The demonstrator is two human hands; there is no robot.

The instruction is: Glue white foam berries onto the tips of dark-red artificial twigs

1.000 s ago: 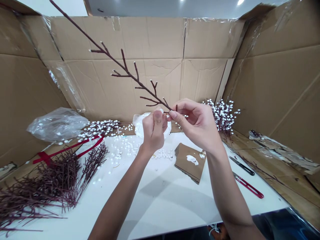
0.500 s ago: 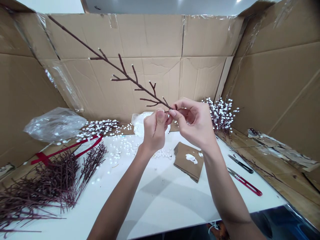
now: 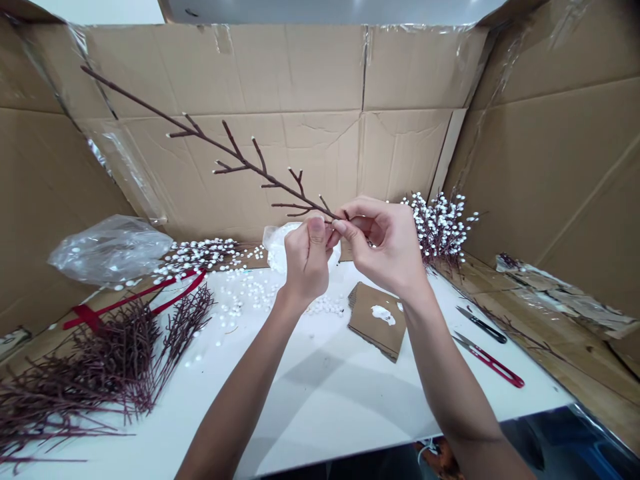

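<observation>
A brown branch (image 3: 270, 179) is in the air above the white table (image 3: 300, 400), slanting from the upper left down to the two hands. It has many short side twigs, and several of their tips are white. The right hand (image 3: 386, 243) grasps the branch at its lower end, between thumb and fingers. The left hand (image 3: 307, 263) is just beside it, with the fingers folded and the thumb pressed on them; whether it pinches a small twig there, I cannot tell. Behind the left hand is a plastic bag (image 3: 275, 250) with white content, partly hidden. Many loose white beads (image 3: 245, 293) are scattered on the table, to the left of the hands. Near the right forearm lies a piece of cardboard (image 3: 373, 333), which carries a white smear (image 3: 383, 315). On the other side of this forearm are a black cutter (image 3: 487, 328) and a red cutter (image 3: 495, 365), lying near each other. At the left is a big pile of bare brown stems (image 3: 110, 360), with a red ribbon (image 3: 87, 317) at its upper part. Farther back are a clear bag (image 3: 113, 250) and white-beaded sprays (image 3: 200, 255); another beaded bunch (image 3: 443, 227) is behind the right hand, near the cardboard wall (image 3: 320, 73).
</observation>
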